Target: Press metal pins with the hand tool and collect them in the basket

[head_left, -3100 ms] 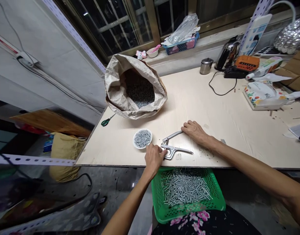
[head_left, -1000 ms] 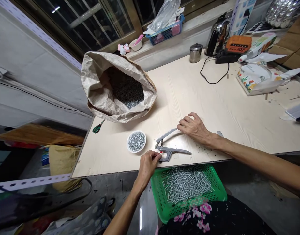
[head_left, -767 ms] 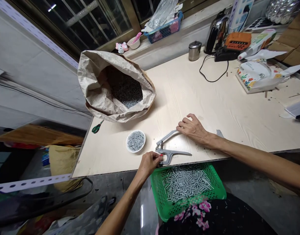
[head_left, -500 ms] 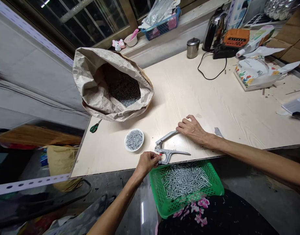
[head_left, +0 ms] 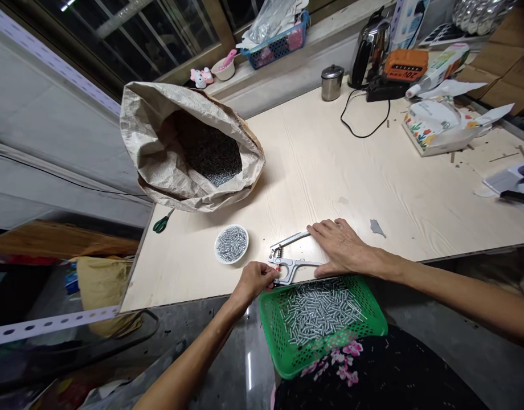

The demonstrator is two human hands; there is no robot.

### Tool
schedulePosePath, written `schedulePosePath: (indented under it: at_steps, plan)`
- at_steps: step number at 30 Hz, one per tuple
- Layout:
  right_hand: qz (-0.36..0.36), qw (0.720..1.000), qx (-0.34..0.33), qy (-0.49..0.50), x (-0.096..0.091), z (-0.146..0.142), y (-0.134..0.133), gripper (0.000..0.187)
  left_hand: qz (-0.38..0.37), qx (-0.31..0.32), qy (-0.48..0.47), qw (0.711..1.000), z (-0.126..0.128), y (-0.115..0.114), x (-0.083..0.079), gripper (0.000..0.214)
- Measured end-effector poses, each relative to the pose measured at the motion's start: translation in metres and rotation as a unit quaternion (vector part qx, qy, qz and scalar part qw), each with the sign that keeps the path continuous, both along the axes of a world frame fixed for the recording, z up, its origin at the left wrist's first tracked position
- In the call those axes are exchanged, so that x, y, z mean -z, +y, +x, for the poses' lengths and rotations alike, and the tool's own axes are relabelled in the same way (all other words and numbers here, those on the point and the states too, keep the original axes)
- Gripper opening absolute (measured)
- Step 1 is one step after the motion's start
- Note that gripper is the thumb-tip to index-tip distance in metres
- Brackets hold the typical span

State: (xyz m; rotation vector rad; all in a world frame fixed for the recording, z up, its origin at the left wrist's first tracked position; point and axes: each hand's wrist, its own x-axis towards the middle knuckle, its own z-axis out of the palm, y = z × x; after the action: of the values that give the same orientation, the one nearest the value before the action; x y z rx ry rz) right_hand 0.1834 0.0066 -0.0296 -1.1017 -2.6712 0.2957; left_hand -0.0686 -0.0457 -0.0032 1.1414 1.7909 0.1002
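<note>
A pair of grey hand-press pliers (head_left: 290, 267) with a spring and a red part at its jaws lies at the table's front edge. My right hand (head_left: 345, 250) spans its two handles, fingers on the upper one and thumb by the lower one. At the jaws, my left hand (head_left: 257, 279) is closed in a pinch; what its fingertips hold is too small to make out. Left of the pliers stands a white bowl (head_left: 216, 250) full of small metal pieces. Below the table edge, a green basket (head_left: 279, 356) holds many small metal tubes or screws.
A large open sack (head_left: 155, 154) with dark metal pieces inside stands at the back left. Green-handled scissors (head_left: 160, 224) lie near the left edge. Farther back are a metal canister (head_left: 332, 84), a kettle (head_left: 368, 51), a black cord (head_left: 360, 135) and a tissue pack (head_left: 433, 128).
My right hand has come down from the upper handle alone to reach around both handles, and the handles are slightly closer together. My left hand stays at the jaws.
</note>
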Motion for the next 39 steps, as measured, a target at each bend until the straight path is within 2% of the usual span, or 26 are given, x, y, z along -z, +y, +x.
schedulePosePath:
  at_steps: [2,4,6,8,10,12,14,15,17,19,22,23,26,28,29,32,33,34,36,37,39]
  plan:
    - [0.000,1.000,0.001,-0.008,0.001,0.001,-0.006,0.087,0.000,0.011,0.011,1.000,-0.001,-0.001,0.000,0.025]
    - [-0.002,1.000,0.006,-0.014,0.002,0.001,-0.009,0.078,0.010,0.040,0.040,0.998,0.000,-0.005,-0.002,0.027]
    - [-0.006,1.000,0.008,-0.010,0.001,0.000,-0.012,0.068,0.079,0.080,0.107,0.988,0.004,-0.012,-0.005,0.028]
    - [-0.012,1.000,0.007,0.001,0.001,0.000,-0.014,0.062,0.203,0.133,0.174,0.954,0.013,-0.017,-0.008,0.024]
    - [-0.014,1.000,0.006,0.015,0.002,-0.001,-0.017,0.061,0.314,0.201,0.193,0.907,0.025,-0.017,-0.008,0.021]
    - [-0.015,0.999,0.010,0.027,0.004,-0.002,-0.019,0.065,0.366,0.289,0.167,0.869,0.036,-0.007,-0.003,0.043]
    - [-0.021,0.999,0.016,0.035,0.007,-0.003,-0.021,0.070,0.371,0.367,0.132,0.843,0.044,0.009,0.002,0.062]
    - [-0.026,0.999,0.018,0.038,0.007,-0.003,-0.022,0.071,0.363,0.397,0.116,0.835,0.046,0.017,0.004,0.065]
    - [-0.033,0.998,0.021,0.041,0.006,-0.004,-0.023,0.064,0.343,0.432,0.094,0.829,0.048,0.030,0.006,0.060]
    - [-0.031,0.998,0.024,0.043,0.006,-0.006,-0.024,0.048,0.330,0.443,0.085,0.829,0.048,0.034,0.006,0.046]
    - [-0.030,0.998,0.017,0.052,0.009,-0.012,-0.024,0.012,0.339,0.429,0.084,0.833,0.047,0.028,0.007,0.023]
    - [-0.034,0.998,0.004,0.058,0.011,-0.014,-0.023,0.006,0.346,0.419,0.086,0.835,0.047,0.025,0.009,0.020]
    - [-0.042,0.997,-0.031,0.057,0.015,-0.018,-0.016,0.011,0.360,0.391,0.104,0.840,0.049,0.020,0.015,0.021]
    - [-0.039,0.998,-0.035,0.039,0.012,-0.018,-0.006,0.006,0.364,0.374,0.124,0.844,0.049,0.020,0.017,0.023]
    - [-0.036,0.998,-0.037,0.031,0.010,-0.016,-0.001,0.011,0.370,0.363,0.129,0.845,0.048,0.020,0.017,0.024]
    - [-0.042,0.997,-0.057,0.017,-0.001,-0.008,0.017,0.053,0.416,0.302,0.126,0.848,0.037,0.015,0.010,0.037]
    - [-0.050,0.997,-0.060,0.012,-0.004,-0.005,0.023,0.059,0.432,0.263,0.130,0.853,0.031,0.010,0.006,0.037]
    - [-0.057,0.997,-0.057,0.008,-0.005,-0.003,0.028,0.055,0.442,0.217,0.140,0.859,0.024,0.005,0.001,0.033]
    - [-0.054,0.997,-0.045,0.005,-0.005,0.000,0.037,0.035,0.426,0.129,0.181,0.877,0.010,-0.007,-0.007,0.031]
    - [-0.044,0.998,-0.040,0.008,-0.003,-0.001,0.041,0.025,0.398,0.102,0.201,0.889,0.003,-0.012,-0.010,0.033]
    - [-0.018,0.999,-0.037,0.017,0.003,-0.005,0.048,0.020,0.313,0.079,0.226,0.919,-0.005,-0.019,-0.013,0.036]
